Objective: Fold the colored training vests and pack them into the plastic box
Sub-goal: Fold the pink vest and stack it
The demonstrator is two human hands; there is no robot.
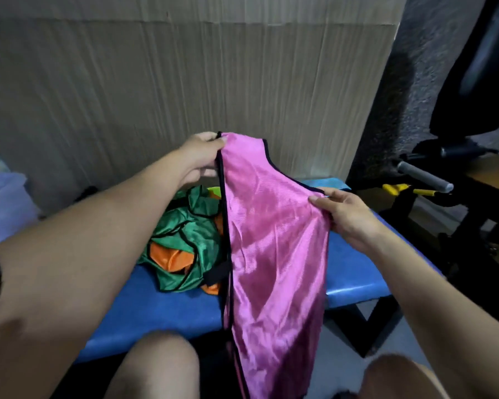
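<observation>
I hold a pink training vest (271,249) with black trim up in front of me; it hangs down over the blue bench (167,312) to my knees. My left hand (199,156) pinches its upper left shoulder strap. My right hand (346,214) grips its right edge lower down. A crumpled pile of a green vest (185,234) and an orange vest (167,254) lies on the bench behind the pink one. A translucent plastic box (3,205) shows at the far left edge.
A big sheet of cardboard (185,82) leans upright behind the bench. At the right stands dark exercise equipment (450,174) with a grey padded bar and yellow parts. My bare knees (159,367) are at the bottom of the view.
</observation>
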